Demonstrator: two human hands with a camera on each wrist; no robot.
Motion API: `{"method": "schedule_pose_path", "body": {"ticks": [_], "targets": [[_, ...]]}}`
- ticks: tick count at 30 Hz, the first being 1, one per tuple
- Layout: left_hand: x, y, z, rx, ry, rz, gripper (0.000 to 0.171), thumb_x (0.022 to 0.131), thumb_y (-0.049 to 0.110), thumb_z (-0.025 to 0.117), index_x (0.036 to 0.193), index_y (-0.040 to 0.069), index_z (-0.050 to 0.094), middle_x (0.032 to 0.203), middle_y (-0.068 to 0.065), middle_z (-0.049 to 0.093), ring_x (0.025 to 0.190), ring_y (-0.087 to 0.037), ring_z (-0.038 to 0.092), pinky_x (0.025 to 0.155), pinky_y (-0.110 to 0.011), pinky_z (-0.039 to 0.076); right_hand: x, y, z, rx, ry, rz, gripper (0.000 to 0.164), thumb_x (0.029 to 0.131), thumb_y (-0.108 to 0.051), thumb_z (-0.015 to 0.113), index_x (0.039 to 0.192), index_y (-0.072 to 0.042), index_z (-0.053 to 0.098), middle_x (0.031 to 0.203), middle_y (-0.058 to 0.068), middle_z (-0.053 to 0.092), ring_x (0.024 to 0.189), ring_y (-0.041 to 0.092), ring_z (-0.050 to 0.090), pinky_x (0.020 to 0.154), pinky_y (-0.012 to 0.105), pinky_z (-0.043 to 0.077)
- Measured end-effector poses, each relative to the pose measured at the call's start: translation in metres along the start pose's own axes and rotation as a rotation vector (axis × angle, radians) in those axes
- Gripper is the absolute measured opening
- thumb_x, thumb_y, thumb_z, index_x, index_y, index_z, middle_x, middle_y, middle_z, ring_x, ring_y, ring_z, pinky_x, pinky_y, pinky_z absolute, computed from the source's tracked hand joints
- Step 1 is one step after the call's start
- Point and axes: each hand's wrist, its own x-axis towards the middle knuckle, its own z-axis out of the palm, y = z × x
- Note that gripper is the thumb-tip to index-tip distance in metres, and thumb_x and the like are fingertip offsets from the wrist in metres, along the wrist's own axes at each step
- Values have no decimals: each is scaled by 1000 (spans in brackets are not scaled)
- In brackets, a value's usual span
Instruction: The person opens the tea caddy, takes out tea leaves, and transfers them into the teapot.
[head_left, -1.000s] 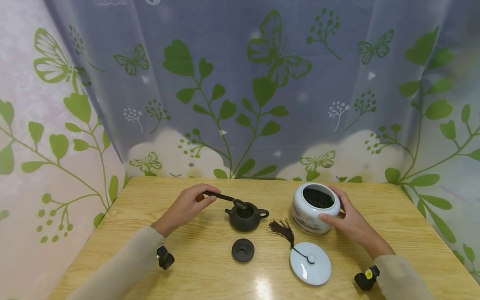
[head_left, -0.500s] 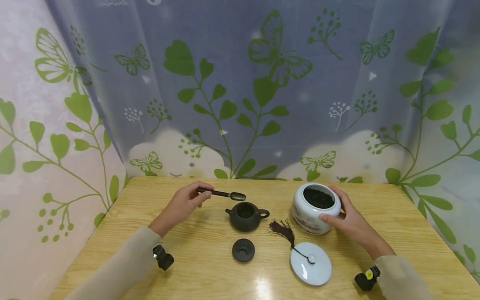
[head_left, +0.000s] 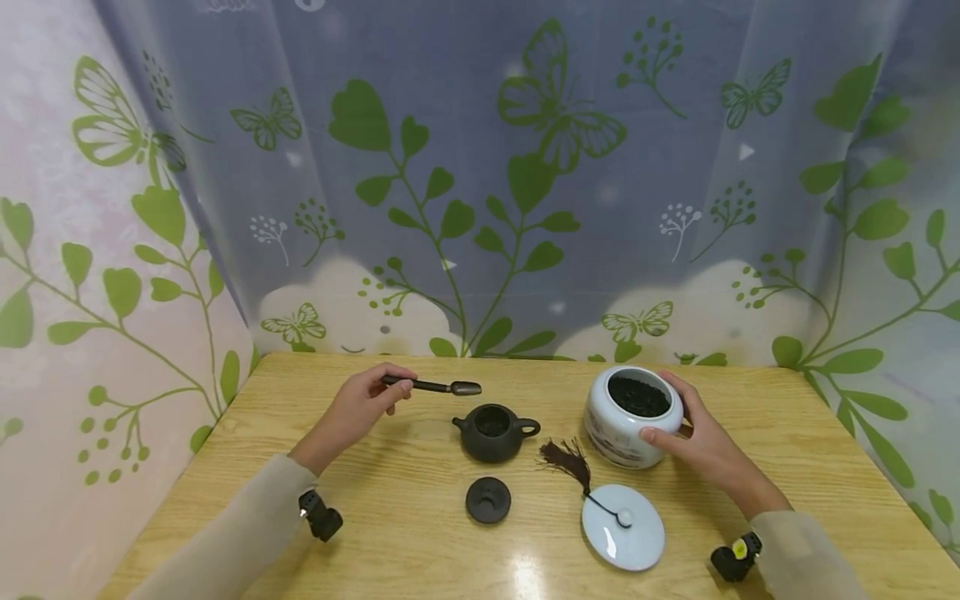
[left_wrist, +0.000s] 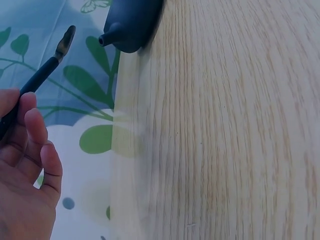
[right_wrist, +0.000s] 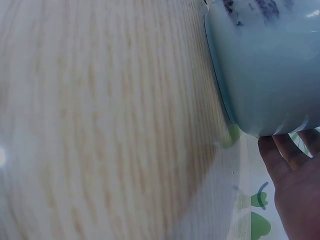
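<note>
My left hand (head_left: 352,417) pinches the dark handle of a tea scoop (head_left: 431,386) between thumb and fingers. The scoop's bowl points right, raised behind and above a small dark teapot (head_left: 480,448). In the left wrist view the scoop (left_wrist: 42,72) slants upward, apart from the teapot's spout (left_wrist: 112,36). The uncovered teapot has dark contents, too small to make out. On the right, my right hand (head_left: 705,450) grips a white porcelain jar (head_left: 618,437) filled with dark tea leaves, thumb in front and fingers round its far side. Those fingers touch the jar wall (right_wrist: 270,80) in the right wrist view.
The dark teapot lid (head_left: 488,502) lies in front of the teapot. A white jar lid (head_left: 633,546) with a brown tassel (head_left: 566,460) lies in front of the jar. Behind the wooden table (head_left: 405,533) hangs a patterned curtain (head_left: 465,275).
The scoop has come up out of the teapot's mouth and levelled out. My left hand has drawn back to the left with it. The right hand and jar have stayed put.
</note>
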Motion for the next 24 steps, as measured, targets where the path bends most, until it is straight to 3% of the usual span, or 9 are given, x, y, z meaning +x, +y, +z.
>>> {"method": "schedule_pose_path", "body": {"ticks": [5,14,19,24], "targets": [[0,-1,-2,-1,11,-19,31,115,26,60,137,6,69,122,-26,71,84,-26,60,79,-43,55,0,-1,0,-5,3,-4,98,104,-21,76,176,-15,10,176,23,22,158,53,30,97,3,37],[-2,-5,-8,48,81,-55,31,114,33,61,133,11,71,118,-23,71,90,-44,63,76,-39,54,1,2,0,-15,1,0,99,104,-22,76,176,-15,9,177,22,21,159,52,29,97,4,37],[-4,-11,-13,94,121,-87,33,114,36,60,135,12,71,119,-22,73,90,-42,65,73,-32,52,1,3,-1,-15,2,1,99,104,-23,76,176,-15,9,177,22,22,159,52,29,97,4,36],[-8,-18,-22,165,135,-124,39,114,40,59,140,11,69,121,-20,74,91,-38,67,74,-36,52,0,2,-1,-9,3,-3,99,104,-22,76,176,-16,9,176,22,22,158,52,30,98,5,37]]}}
